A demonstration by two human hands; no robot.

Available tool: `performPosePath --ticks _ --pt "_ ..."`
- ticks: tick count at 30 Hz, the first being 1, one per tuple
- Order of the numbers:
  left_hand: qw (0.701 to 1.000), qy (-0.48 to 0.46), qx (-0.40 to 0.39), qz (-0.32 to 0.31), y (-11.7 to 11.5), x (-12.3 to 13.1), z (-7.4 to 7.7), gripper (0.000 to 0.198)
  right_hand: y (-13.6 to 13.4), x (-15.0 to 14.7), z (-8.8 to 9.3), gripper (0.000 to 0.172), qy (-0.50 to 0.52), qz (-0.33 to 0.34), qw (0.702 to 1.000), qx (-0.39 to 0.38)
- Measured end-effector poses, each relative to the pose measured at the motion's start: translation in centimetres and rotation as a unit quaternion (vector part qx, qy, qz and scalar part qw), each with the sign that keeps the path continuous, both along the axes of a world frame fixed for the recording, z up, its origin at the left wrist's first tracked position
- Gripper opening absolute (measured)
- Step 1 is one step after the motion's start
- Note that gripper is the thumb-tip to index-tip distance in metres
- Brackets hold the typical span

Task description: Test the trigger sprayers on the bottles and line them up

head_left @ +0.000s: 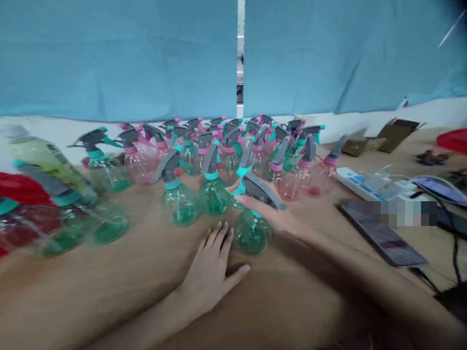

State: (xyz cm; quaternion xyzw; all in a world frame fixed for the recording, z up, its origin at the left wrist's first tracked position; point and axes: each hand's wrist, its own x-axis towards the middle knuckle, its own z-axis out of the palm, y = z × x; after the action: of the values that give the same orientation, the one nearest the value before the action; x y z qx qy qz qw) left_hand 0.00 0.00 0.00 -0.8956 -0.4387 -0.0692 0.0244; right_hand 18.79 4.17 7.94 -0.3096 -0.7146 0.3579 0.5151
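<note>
My right hand (pixel 268 211) is closed around the neck of a green spray bottle (pixel 253 238), just under its grey trigger head. The bottle stands upright at or close to the tabletop; I cannot tell whether its base touches. Palm down on the brown table (pixel 146 287), my left hand (pixel 213 270) lies flat with its fingers stretched out, holding nothing. Its fingertips are just left of the held bottle. Two more green spray bottles (pixel 178 206) with grey and turquoise heads stand beyond the left hand.
Many pink and green spray bottles (pixel 229 163) crowd the back. Other spray bottles (pixel 107 228) are at left, near a large bottle with yellowish liquid (pixel 51 158). To the right are a dark phone (pixel 381 233), a white power strip (pixel 359 182) with cables, and cardboard pieces (pixel 396 136).
</note>
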Motion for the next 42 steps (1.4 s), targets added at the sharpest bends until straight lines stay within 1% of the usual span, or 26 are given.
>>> performPosePath --ticks 5,11,18,23,31,38,42 --pt "1.0 -0.01 0.006 -0.004 -0.2 0.0 -0.1 0.075 0.4 0.1 -0.6 0.014 0.003 0.006 1.0 0.008" --pt "1.0 -0.007 0.0 -0.004 -0.2 0.0 0.2 0.074 0.5 0.1 -1.0 0.017 0.003 0.001 1.0 0.01" --pt "1.0 -0.018 0.0 -0.003 -0.2 0.1 0.2 0.073 0.4 0.1 -1.0 0.016 0.004 0.003 1.0 0.021" --pt "0.999 -0.031 0.004 -0.01 -0.1 0.0 0.0 0.073 0.5 0.1 -1.0 0.016 0.001 0.0 1.0 0.015" --pt "1.0 -0.02 0.013 -0.004 -0.2 0.0 0.0 0.072 0.5 0.0 -1.0 0.017 0.004 0.001 1.0 0.01" --pt "1.0 -0.013 0.003 -0.004 -0.1 0.1 0.2 0.075 0.5 0.0 -1.1 0.016 0.006 0.001 1.0 0.005" --pt "1.0 -0.026 0.007 -0.007 -0.2 0.0 0.1 0.072 0.5 0.0 -1.1 0.017 0.002 -0.006 1.0 0.001"
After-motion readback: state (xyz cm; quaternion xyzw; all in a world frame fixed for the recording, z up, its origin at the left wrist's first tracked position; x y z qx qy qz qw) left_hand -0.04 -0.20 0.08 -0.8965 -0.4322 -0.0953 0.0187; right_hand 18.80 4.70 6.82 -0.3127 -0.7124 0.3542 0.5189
